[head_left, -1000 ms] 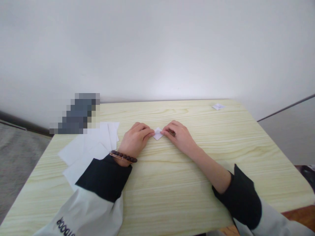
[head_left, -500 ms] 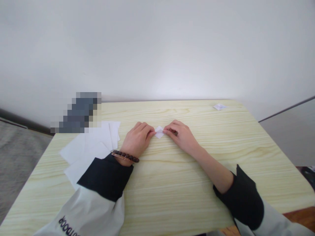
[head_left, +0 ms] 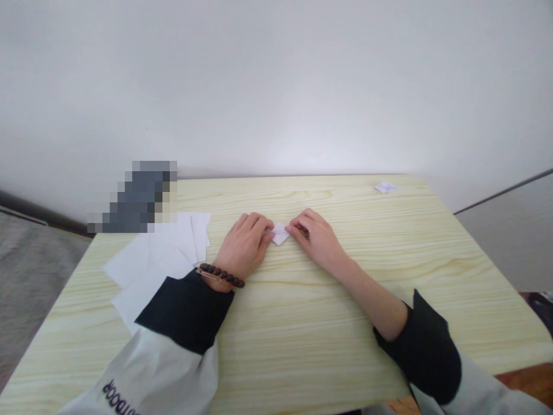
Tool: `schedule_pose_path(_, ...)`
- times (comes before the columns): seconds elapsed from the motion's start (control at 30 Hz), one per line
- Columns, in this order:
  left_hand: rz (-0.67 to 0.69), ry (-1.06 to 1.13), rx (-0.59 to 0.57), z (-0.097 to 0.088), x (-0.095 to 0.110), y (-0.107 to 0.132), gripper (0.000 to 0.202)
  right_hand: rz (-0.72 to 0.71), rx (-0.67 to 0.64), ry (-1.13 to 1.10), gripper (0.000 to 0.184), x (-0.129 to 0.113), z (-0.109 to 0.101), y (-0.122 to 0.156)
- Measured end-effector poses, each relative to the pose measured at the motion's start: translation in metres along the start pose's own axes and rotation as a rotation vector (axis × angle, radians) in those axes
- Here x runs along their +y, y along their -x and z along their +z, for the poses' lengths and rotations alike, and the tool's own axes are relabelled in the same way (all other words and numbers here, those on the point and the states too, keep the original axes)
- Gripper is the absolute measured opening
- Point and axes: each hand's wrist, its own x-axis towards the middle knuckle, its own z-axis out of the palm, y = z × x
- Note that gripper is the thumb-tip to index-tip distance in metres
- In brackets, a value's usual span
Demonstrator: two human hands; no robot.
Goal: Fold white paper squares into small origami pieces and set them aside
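A small folded piece of white paper (head_left: 280, 235) lies at the middle of the table, between my two hands. My left hand (head_left: 247, 242) pinches its left corner with thumb and fingertips. At the opposite corner, my right hand (head_left: 317, 239) grips the paper the same way, fingers curled. The fingertips cover both side corners, while the paper's lower point shows towards me. A crease runs across it from side to side.
Several loose sheets of white paper (head_left: 149, 262) overlap on the left of the wood-grain table (head_left: 311, 334). A dark, pixelated object (head_left: 138, 199) is behind them. Another folded paper piece (head_left: 386, 187) lies near the far right corner. A white wall (head_left: 302, 86) borders the table's far edge.
Both hands keep their hold and have barely moved. The fingertips have shifted slightly on the paper, and its upper part looks a little flatter than before.
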Motion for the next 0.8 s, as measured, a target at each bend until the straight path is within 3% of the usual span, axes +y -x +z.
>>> schedule_pose_path(0.37,-0.053,0.162,0.113,0.0051,-0.0074,0.0014,0.016,-0.036,0.010,-0.088,0.014,0.0035,-0.0001,0.0019)
schedule_pose_path(0.53,-0.117,0.197,0.099,0.0026,-0.0061,0.0015,0.019,-0.018,-0.035,-0.064,0.015,0.0027,-0.0023,0.0002)
schedule_pose_path(0.8,-0.085,0.054,0.060,0.0063,-0.0041,0.0001,0.023,0.003,-0.075,0.014,0.018,0.0008,-0.0015,-0.0016)
